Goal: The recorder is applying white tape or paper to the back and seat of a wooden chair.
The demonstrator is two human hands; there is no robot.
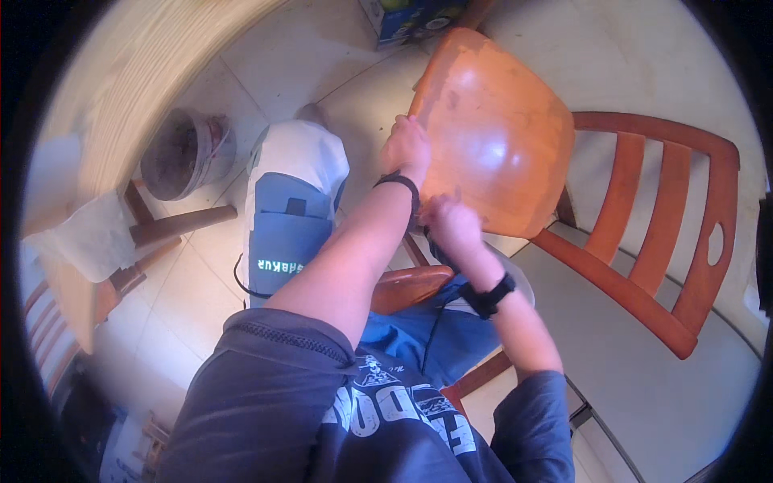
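In front of me stands a wooden chair with a glossy orange seat [503,137] and a slatted reddish-brown backrest [652,217] to the right. My left hand [407,149] is closed at the seat's left edge, its fingers curled against the rim. Nearer to me, my right hand [455,225] is bent at the seat's near edge with its fingers drawn in. Whatever it may hold is hidden and slightly blurred. Dark bands circle both wrists.
A pale wooden tabletop [137,88] curves along the upper left. Under it, a clear bucket [193,153] with dark contents stands on the tiled floor. A blue box [411,20] is at the top. My legs, in blue-and-white trousers, lie below my arms. A grey panel [652,370] is at right.
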